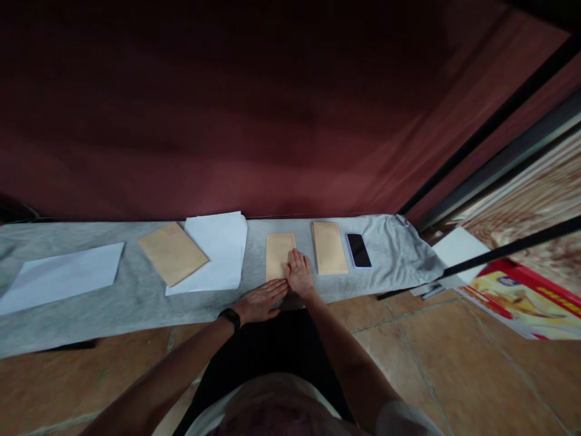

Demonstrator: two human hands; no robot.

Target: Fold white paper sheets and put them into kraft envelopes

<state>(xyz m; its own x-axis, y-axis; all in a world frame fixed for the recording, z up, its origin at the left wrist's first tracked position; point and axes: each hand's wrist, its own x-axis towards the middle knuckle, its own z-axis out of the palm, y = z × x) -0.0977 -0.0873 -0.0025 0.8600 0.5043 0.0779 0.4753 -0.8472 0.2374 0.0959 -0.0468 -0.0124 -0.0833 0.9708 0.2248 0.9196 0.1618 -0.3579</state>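
Observation:
A tan paper envelope point(278, 248) lies flat on the grey cloth in front of me, its lower part covered by my hands. My right hand point(299, 274) rests palm down on its right side, fingers stretched forward. Along the near edge my left hand point(263, 301), below a black wristband, lies flat with fingers extended to the right. The fingertips of the left hand meet the heel of the right. Just right of them is a small stack of tan envelopes point(330, 248).
A phone point(359, 250) lies right of the stack. To the left, a larger tan envelope point(173, 253) overlaps white paper sheets point(222, 251); another white sheet point(68, 275) is farther left. A dark red surface rises behind the grey cloth point(149, 312). A red-and-yellow box point(526, 300) is at right.

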